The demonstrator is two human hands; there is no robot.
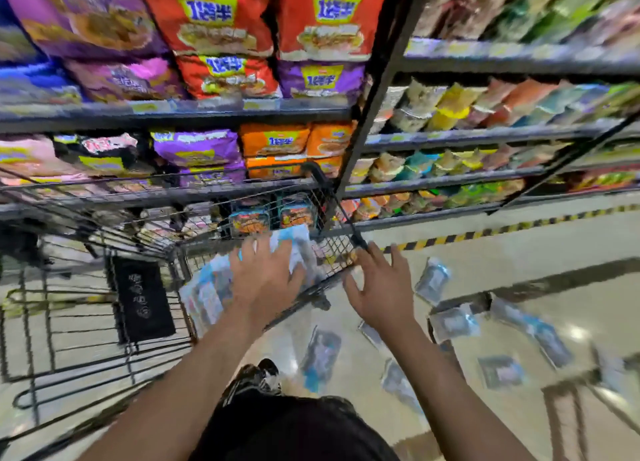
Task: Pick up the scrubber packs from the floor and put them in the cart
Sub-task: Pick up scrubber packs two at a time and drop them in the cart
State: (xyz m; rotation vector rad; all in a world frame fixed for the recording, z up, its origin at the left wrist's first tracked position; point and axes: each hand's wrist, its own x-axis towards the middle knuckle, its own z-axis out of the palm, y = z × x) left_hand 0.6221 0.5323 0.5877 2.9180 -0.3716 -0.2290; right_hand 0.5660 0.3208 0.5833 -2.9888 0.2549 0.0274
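Note:
A black wire shopping cart [332, 197] stands at the left and centre. My left hand [265, 280] reaches into its basket and lies palm down on light-blue scrubber packs [207, 294] lying inside; its fingers curl over them. My right hand [381, 287] hovers just outside the cart's right rim, fingers spread, holding nothing. Several scrubber packs lie scattered on the shiny floor to the right: one [433, 278] near my right hand, one [453, 322] beyond it, one [320, 360] by my forearms and one [502, 372] farther right. The picture is blurred.
Store shelves [242, 109] full of noodle bags and cups rise right behind the cart. Noodle packs [249, 220] sit at the far end of the basket. A yellow-black striped strip [485, 233] runs along the floor by the shelf base. My shoe [256, 377] stands beside the cart.

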